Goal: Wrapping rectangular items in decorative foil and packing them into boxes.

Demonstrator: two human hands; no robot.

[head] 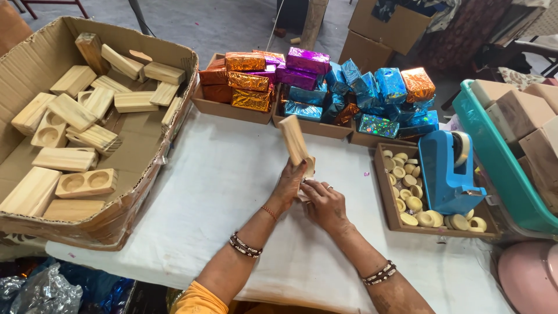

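A person's left hand [289, 185] grips a pale rectangular wooden block [295, 141], fingers wrapped around its lower end, holding it tilted upright above a white cloth-covered table [221, 180]. The right hand [323, 203] sits just right of the block's base, fingers curled together, touching it; whether they clamp it cannot be told. Left of the block stands a large cardboard box of similar wooden pieces [81, 128]. Behind the block lie shiny foil-wrapped packets in cardboard trays [317, 87]. To the block's right is a blue tape dispenser [447, 168].

A person is wearing beaded bracelets on both wrists, a thin red thread on the left wrist, a ring on the right hand [325, 206], and an orange sleeve.
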